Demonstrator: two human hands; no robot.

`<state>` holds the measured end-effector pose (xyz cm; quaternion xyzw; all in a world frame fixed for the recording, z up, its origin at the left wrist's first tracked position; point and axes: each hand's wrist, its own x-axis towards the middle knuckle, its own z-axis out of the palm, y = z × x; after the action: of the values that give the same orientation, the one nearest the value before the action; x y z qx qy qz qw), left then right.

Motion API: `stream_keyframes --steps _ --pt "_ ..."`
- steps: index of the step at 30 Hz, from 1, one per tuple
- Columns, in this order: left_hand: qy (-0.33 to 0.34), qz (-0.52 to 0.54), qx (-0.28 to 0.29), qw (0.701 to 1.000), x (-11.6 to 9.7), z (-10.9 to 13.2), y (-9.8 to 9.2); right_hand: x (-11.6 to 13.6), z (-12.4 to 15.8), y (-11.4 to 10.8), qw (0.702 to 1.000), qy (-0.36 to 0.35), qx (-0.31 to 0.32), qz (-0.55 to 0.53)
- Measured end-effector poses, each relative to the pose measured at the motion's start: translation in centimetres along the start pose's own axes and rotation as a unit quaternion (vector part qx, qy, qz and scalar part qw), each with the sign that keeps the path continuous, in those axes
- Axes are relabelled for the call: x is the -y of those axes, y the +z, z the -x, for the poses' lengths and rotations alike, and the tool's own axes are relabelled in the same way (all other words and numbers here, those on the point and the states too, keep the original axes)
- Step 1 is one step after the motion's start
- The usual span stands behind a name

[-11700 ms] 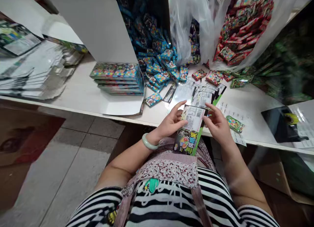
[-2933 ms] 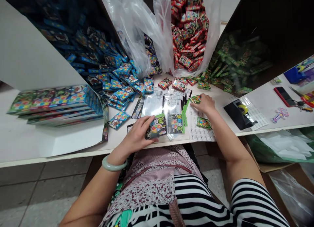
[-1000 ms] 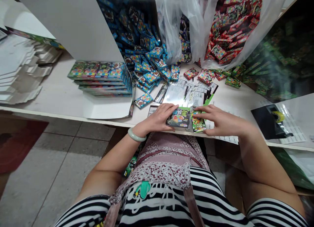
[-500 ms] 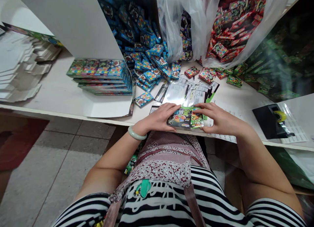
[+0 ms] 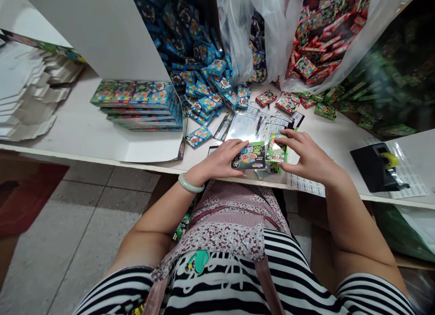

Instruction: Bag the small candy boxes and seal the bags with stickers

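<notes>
Shows, shifted slightly away from the person since the preceding frame, the black printed pouch [image 5: 249, 155] and the green packet [image 5: 276, 147], just beside the pouch's right end. Has the left hand [image 5: 222, 160] gripping the pouch's left end, thumb near and fingers far; has the right hand [image 5: 306, 155] pinching the packet between curved fingers and thumb. Includes, beyond the pouch, overlapping flat sleeves [image 5: 245, 125], then red packets [image 5: 288, 102]; left of it, a blue packet [image 5: 199, 137]; well right of it, a tape dispenser [image 5: 372, 167].
</notes>
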<state>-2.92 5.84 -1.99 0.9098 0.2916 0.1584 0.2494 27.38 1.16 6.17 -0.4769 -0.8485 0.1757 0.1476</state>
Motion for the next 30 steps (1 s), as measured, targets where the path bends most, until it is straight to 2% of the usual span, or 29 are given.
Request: stream_keyframes --steps 5,10,18,30 --pt "-0.002 -0.007 -0.007 1.000 0.1 0.1 -0.1 0.5 -0.1 0.2 1.000 -0.020 -0.003 0.007" --pt "0.020 -0.011 -0.020 1.000 0.3 0.2 0.2 0.7 0.2 0.8 0.998 -0.002 -0.038 0.042" --pt "0.031 -0.028 -0.033 0.999 0.7 0.6 0.6 1.2 0.6 1.7 0.994 0.020 -0.055 0.092" --pt "0.021 -0.060 -0.034 0.997 0.2 0.6 0.5 1.5 1.0 2.2 0.999 -0.020 -0.005 0.024"
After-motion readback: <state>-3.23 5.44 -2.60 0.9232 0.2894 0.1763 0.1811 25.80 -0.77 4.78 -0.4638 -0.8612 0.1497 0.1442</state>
